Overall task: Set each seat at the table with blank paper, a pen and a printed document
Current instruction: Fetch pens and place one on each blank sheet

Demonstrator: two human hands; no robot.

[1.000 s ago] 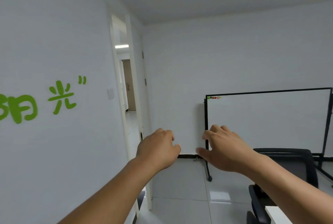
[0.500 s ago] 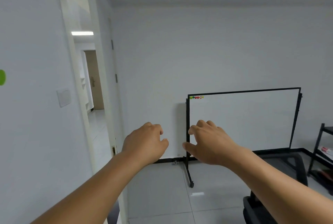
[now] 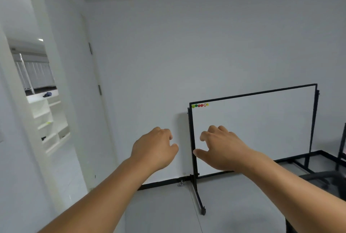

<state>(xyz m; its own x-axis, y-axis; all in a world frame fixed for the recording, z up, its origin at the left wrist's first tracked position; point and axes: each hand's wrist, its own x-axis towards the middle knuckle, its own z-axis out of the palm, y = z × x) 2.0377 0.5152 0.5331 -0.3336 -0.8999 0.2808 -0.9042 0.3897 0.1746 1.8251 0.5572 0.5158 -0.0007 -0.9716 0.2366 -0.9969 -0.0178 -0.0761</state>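
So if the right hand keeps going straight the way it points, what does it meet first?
Probably the whiteboard: the right hand reaches toward its left edge, holding nothing. Nothing shows between them, though depth is unclear.

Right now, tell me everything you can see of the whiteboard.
The whiteboard is a wide white panel in a thin black frame, upright on a black stand with a foot bar reaching forward across the grey floor. Its writing surface looks blank. A row of small coloured magnets, yellow, green, red and one pale, sits at its top left corner. It stands close against the back wall. Nothing touches it; the right hand only overlaps it in view.
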